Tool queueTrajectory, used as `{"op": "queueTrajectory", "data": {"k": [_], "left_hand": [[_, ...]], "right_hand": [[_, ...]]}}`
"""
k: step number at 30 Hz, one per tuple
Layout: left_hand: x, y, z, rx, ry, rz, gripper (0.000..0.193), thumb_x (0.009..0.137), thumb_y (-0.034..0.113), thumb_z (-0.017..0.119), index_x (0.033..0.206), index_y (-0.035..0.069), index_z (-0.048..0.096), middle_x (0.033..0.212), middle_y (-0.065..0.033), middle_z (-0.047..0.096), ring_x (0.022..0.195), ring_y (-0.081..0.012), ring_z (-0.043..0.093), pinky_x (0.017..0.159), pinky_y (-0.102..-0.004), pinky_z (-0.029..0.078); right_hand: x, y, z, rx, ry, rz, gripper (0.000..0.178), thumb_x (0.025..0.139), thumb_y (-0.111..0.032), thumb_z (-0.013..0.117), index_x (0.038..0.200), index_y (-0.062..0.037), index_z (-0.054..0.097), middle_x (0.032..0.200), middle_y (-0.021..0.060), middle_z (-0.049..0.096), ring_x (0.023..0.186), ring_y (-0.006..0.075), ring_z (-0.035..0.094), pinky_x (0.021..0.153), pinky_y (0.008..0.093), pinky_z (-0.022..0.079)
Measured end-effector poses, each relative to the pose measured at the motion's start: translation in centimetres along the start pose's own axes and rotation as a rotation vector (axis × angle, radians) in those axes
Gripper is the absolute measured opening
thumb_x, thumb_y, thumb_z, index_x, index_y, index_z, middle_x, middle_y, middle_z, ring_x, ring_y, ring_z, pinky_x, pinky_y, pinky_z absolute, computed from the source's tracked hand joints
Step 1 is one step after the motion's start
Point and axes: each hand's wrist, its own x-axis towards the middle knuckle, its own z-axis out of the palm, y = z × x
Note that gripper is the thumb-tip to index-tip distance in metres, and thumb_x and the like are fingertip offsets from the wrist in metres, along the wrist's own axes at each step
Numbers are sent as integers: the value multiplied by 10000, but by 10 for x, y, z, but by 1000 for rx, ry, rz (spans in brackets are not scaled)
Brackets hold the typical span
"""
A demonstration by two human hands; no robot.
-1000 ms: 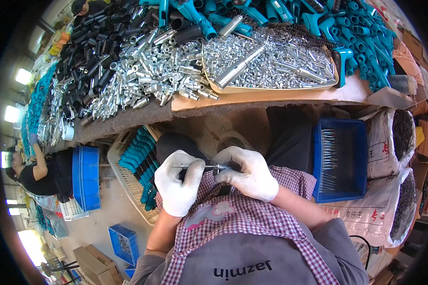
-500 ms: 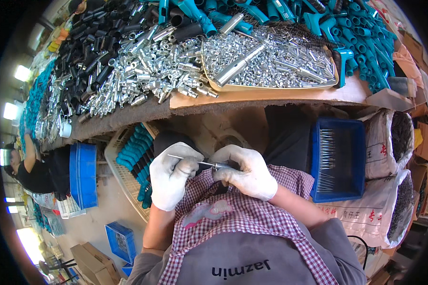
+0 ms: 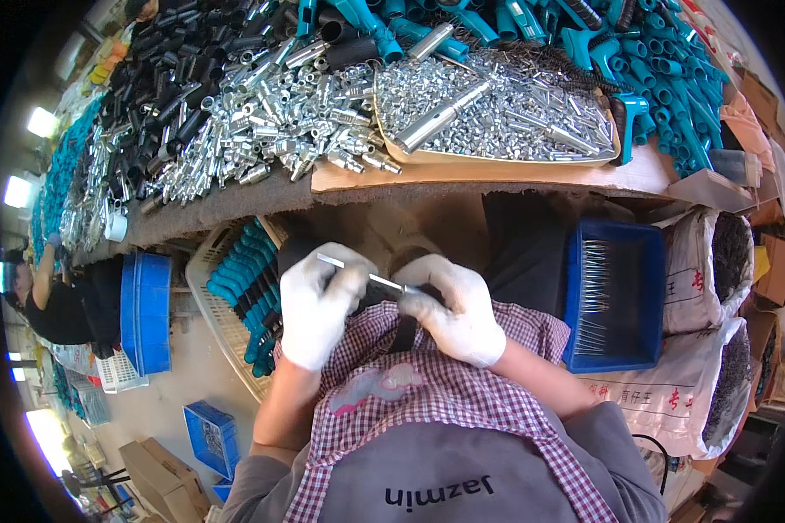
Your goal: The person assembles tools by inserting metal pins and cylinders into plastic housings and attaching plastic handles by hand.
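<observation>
Left grip [image 3: 316, 307] and right grip [image 3: 459, 312] pinched, near each other

Wide fisheye view, head-worn, looking down from close above both hands [image 3: 460, 315], workbench [image 3: 497, 178] across top

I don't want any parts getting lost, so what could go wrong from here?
The thin metal rod is held at the fingertips of the gloved left hand and right hand, so it could slip and drop onto the checked apron or the floor. The silver metal fittings are heaped loose, some close to the near edge of the table, so a bump might knock a few off.
</observation>
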Motion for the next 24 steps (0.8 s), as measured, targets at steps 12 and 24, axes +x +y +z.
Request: {"op": "queueTrajectory", "data": {"k": [12,24], "left_hand": [[21,-9,2,31,-23,138,153,871,128,667,843,-22,676,680,-64,615,602,-130,581,565,-270,454],[149,38,62,800,6,761,309,833,233,704,1116,116,669,950,-118,660,944,-312,639,833,-427,525]], "right_hand": [[6,2,0,199,45,20,187,908,-143,644,1015,9,654,825,101,661,693,201,634,643,309,498],[-3,14,-19,859,165,431,193,1005,-169,552,1112,-9,572,800,27,557,535,55,414,467,202,314]]}}
